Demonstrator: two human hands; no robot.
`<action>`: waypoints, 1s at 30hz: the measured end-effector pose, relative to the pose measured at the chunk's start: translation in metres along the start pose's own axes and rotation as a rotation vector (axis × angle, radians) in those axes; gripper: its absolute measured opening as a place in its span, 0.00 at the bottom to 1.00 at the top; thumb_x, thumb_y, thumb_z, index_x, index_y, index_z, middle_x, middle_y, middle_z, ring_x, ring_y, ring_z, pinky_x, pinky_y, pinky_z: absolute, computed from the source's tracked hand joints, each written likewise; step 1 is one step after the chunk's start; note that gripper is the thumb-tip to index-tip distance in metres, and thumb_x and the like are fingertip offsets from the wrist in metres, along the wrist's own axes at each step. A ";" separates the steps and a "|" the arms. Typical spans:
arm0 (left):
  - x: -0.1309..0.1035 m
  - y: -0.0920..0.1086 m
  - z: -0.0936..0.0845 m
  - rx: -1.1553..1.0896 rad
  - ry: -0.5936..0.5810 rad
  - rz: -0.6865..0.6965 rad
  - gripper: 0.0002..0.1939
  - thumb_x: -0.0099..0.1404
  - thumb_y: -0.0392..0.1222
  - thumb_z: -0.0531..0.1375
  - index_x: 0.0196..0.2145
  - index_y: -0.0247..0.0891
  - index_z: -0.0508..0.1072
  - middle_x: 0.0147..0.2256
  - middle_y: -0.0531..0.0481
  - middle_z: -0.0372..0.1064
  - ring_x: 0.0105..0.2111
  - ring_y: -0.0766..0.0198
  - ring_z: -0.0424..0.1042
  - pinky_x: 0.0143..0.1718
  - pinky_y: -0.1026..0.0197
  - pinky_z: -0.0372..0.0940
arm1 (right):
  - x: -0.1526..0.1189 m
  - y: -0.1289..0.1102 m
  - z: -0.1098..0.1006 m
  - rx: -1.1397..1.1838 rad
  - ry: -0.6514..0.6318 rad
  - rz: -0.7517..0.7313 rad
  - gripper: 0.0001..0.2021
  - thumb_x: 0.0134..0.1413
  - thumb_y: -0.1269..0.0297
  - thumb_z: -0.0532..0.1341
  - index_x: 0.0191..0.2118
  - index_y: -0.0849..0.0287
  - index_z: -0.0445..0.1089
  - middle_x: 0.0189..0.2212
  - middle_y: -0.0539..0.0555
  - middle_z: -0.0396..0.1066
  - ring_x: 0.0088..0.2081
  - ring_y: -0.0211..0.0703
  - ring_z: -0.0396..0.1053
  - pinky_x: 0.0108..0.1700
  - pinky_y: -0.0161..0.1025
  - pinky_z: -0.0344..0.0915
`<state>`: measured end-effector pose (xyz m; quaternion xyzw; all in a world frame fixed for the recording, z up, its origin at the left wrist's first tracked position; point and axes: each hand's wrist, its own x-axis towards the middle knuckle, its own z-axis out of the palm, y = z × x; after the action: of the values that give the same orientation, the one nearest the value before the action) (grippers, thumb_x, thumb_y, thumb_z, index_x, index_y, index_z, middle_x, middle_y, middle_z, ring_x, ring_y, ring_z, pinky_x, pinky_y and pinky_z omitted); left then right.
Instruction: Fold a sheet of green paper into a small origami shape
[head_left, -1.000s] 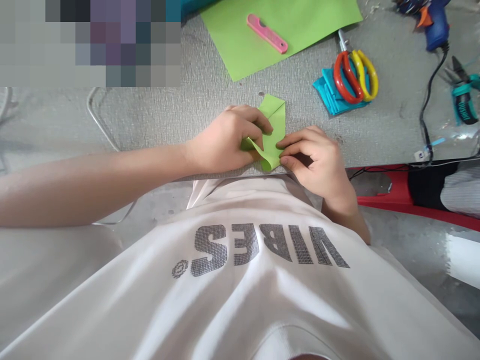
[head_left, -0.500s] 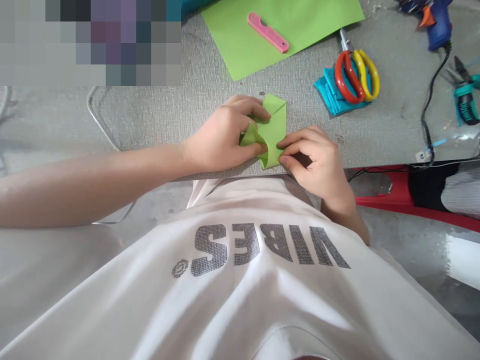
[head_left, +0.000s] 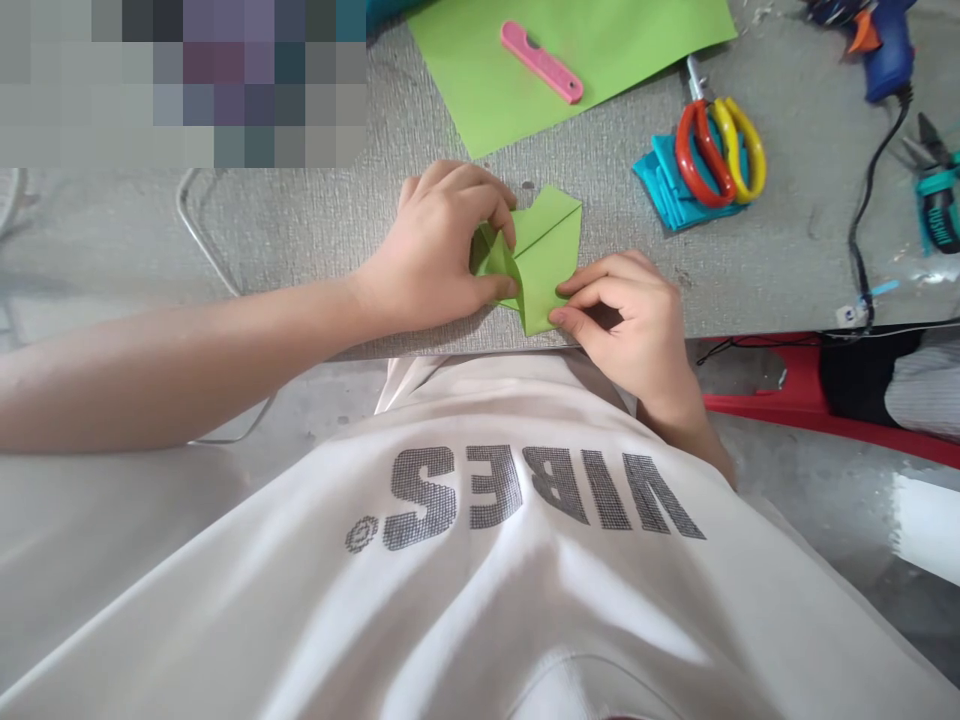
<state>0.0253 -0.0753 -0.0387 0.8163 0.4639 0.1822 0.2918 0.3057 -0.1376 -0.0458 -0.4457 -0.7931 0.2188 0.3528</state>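
A small piece of folded green paper (head_left: 551,250) lies at the table's near edge, with creases across it and a flap raised on its left side. My left hand (head_left: 454,250) is curled over that left side, thumb and fingers gripping the raised flap; part of the paper is hidden beneath the fingers. At the lower right corner, my right hand (head_left: 626,315) pinches the paper between thumb and fingertips.
Beyond lies a large green sheet (head_left: 465,90) with a pink cutter (head_left: 541,62) on it. Red-and-yellow scissors (head_left: 705,165) rest on folded blue material (head_left: 660,185). Pliers (head_left: 937,195) and a blue glue gun (head_left: 889,55) with a black cord (head_left: 856,220) are at right.
My left hand has shifted slightly left and away from me, pulling the flap back so more of the folded paper and its crease shows. The right hand keeps its pinch nearly in place.
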 end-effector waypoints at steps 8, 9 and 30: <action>-0.003 -0.024 0.013 0.041 0.170 0.252 0.32 0.68 0.47 0.74 0.63 0.44 0.66 0.66 0.39 0.70 0.63 0.44 0.69 0.66 0.38 0.66 | 0.002 -0.006 0.000 -0.013 -0.020 0.073 0.14 0.67 0.69 0.77 0.32 0.49 0.77 0.42 0.53 0.89 0.47 0.58 0.83 0.53 0.61 0.77; -0.003 -0.027 0.017 0.072 0.234 0.327 0.30 0.68 0.46 0.74 0.62 0.45 0.67 0.66 0.36 0.69 0.63 0.42 0.69 0.65 0.36 0.66 | 0.002 -0.006 0.000 -0.016 -0.020 0.079 0.14 0.67 0.70 0.77 0.32 0.49 0.77 0.42 0.53 0.89 0.47 0.58 0.83 0.53 0.61 0.77; 0.014 -0.011 -0.004 0.125 -0.089 0.592 0.29 0.90 0.58 0.48 0.41 0.50 0.86 0.50 0.47 0.90 0.56 0.46 0.90 0.65 0.32 0.78 | 0.008 -0.015 0.002 -0.073 -0.055 0.130 0.21 0.68 0.66 0.80 0.29 0.49 0.71 0.41 0.54 0.85 0.46 0.56 0.78 0.53 0.59 0.74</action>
<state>0.0229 -0.0576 -0.0422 0.9396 0.2027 0.1947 0.1954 0.2931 -0.1386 -0.0338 -0.5026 -0.7793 0.2243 0.2995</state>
